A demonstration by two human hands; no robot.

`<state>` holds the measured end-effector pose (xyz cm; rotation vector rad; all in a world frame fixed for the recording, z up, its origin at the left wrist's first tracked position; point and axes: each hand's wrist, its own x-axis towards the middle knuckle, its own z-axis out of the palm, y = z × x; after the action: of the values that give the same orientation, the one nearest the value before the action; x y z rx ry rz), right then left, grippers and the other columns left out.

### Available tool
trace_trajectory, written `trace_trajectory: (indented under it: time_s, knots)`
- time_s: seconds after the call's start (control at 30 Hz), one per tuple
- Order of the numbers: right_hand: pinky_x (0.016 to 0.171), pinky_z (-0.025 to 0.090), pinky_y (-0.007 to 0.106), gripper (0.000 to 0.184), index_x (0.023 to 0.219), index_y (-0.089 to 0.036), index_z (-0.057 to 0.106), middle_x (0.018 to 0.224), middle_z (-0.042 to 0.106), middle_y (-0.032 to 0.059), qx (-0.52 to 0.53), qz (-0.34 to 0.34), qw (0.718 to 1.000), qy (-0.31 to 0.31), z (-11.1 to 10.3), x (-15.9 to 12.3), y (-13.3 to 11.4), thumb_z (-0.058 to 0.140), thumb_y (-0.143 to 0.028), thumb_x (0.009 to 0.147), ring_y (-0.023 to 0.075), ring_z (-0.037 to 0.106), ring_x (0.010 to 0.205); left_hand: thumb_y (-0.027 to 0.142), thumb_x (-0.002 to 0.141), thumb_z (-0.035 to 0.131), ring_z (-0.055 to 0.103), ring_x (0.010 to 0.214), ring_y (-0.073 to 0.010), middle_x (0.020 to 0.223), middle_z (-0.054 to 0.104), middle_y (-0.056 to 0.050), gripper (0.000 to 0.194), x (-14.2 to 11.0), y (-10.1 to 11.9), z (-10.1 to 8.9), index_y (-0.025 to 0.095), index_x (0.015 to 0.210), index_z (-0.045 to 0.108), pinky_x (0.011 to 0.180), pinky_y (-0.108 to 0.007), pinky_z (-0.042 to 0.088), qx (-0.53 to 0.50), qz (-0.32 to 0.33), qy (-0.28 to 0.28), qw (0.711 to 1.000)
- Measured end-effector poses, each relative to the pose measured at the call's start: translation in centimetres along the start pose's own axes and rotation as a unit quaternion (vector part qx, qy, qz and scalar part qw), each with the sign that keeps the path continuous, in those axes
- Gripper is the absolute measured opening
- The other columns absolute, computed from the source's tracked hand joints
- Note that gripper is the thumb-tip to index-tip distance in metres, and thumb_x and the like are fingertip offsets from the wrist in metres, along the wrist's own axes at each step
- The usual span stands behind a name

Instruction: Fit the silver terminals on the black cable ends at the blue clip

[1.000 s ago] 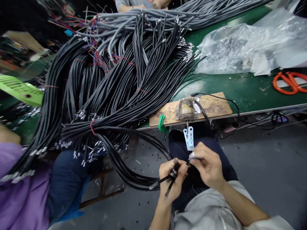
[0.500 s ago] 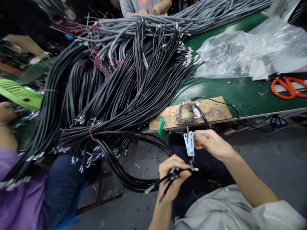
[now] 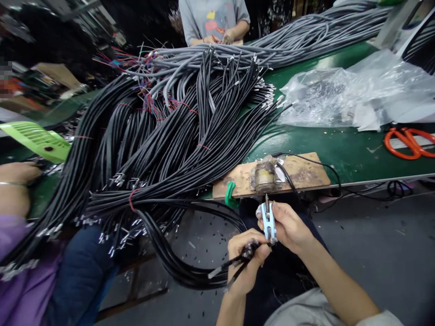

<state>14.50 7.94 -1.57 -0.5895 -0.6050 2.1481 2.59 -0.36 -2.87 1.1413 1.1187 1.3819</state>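
My left hand (image 3: 242, 253) is closed around the stripped ends of several black cables (image 3: 180, 265), which curve in from the left. One cable end reaches from its fingertips to the lower end of a light blue clothespin (image 3: 268, 222). On that clothespin the fingers of my right hand (image 3: 290, 226) are closed, the thumb on its right side and a fingertip showing on its left. The clothespin hangs on the metal shaft (image 3: 267, 201) of a small taped motor (image 3: 265, 177). A wooden board (image 3: 307, 172) carries the motor at the table edge.
Bundles of black cables (image 3: 159, 149) and grey cables (image 3: 288, 40) lie over the green table (image 3: 299, 142). A green clamp (image 3: 230, 194) grips the board. Plastic bags (image 3: 340, 95) and orange-handled scissors (image 3: 403, 142) lie right. Co-workers sit left, beside a green fan (image 3: 41, 140), and across the table.
My right hand has moved from beside the clothespin to a grip around it. My left hand still holds the cables, its cable end now at the clothespin. The view has tilted up slightly.
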Motion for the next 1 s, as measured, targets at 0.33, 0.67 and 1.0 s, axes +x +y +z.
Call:
trace_trajectory:
  time_s: [0.33, 0.67, 1.0]
  knots:
    - [0.051, 0.038, 0.023, 0.046, 0.075, -0.012, 0.070, 0.066, 0.062, 0.0047, 0.031, 0.037, 0.999, -0.019, -0.8, -0.3, 0.4, 0.068, -0.058, 0.076, 0.0111, 0.049, 0.056, 0.032, 0.081, 0.069, 0.055, 0.056, -0.0116, 0.065, 0.063, -0.004, 0.016, 0.7, 1.1, -0.5, 0.017, 0.077, 0.073, 0.051, -0.022, 0.040, 0.052, -0.012, -0.016, 0.998]
    - [0.056, 0.037, 0.021, 0.029, 0.082, -0.013, 0.071, 0.067, 0.058, 0.0013, -0.073, 0.006, 0.997, 0.036, -4.9, -2.8, 0.4, 0.072, -0.042, 0.080, 0.0080, 0.044, 0.059, 0.027, 0.078, 0.073, 0.060, 0.057, -0.0123, 0.066, 0.068, -0.004, 0.009, -0.3, 1.2, -0.3, 0.019, 0.078, 0.076, 0.055, -0.022, 0.044, 0.064, 0.030, -0.034, 0.997]
    - [0.067, 0.042, 0.030, 0.005, 0.082, -0.018, 0.070, 0.076, 0.063, 0.0037, -0.482, -0.225, 0.843, -0.081, -1.5, -5.2, -1.0, 0.073, -0.020, 0.080, 0.0169, 0.053, 0.074, 0.019, 0.077, 0.070, 0.055, 0.049, -0.0098, 0.061, 0.063, -0.003, 0.014, -0.9, 1.4, -0.1, 0.014, 0.064, 0.070, 0.047, -0.019, 0.042, 0.151, 0.012, -0.049, 0.987]
